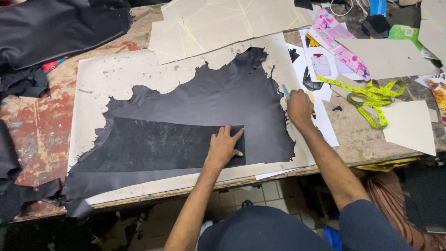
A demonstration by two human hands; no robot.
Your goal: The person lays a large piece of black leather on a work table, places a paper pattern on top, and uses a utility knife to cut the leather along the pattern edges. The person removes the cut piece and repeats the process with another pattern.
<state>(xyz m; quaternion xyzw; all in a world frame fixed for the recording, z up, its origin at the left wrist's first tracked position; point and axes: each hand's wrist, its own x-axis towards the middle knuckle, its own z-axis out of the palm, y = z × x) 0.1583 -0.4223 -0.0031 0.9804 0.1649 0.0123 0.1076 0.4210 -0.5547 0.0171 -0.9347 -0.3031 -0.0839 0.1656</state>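
At the far left, heaps of dark cloth [51, 28] are piled on the worn, red-stained table [39, 135], and more black scraps [18, 195] hang over its near edge. A large pale board [116, 79] is laid across the middle of the table, and a ragged-edged sheet of black leather [223, 102] is spread flat on it. A long, dark rectangular pattern piece [153, 144] is set on the lower part of the leather. Its right end is held down by the left hand [223, 148], palm flat, with the fingers [228, 132] spread apart and pressed onto the piece. Beyond the board, cream paper patterns [223, 21] are stacked at the far side of the table. Further right, the right hand [299, 108] is rested at the right edge of the leather, its fingers curled together around a thin blue-tipped tool [285, 91] whose tip is pointed away from the person; the exact grip is hidden by the back of the hand. To the right of that hand, printed paper sheets [320, 69], a coiled yellow tape measure [371, 95] and pale card pieces [409, 125] are scattered, well apart from the leather.
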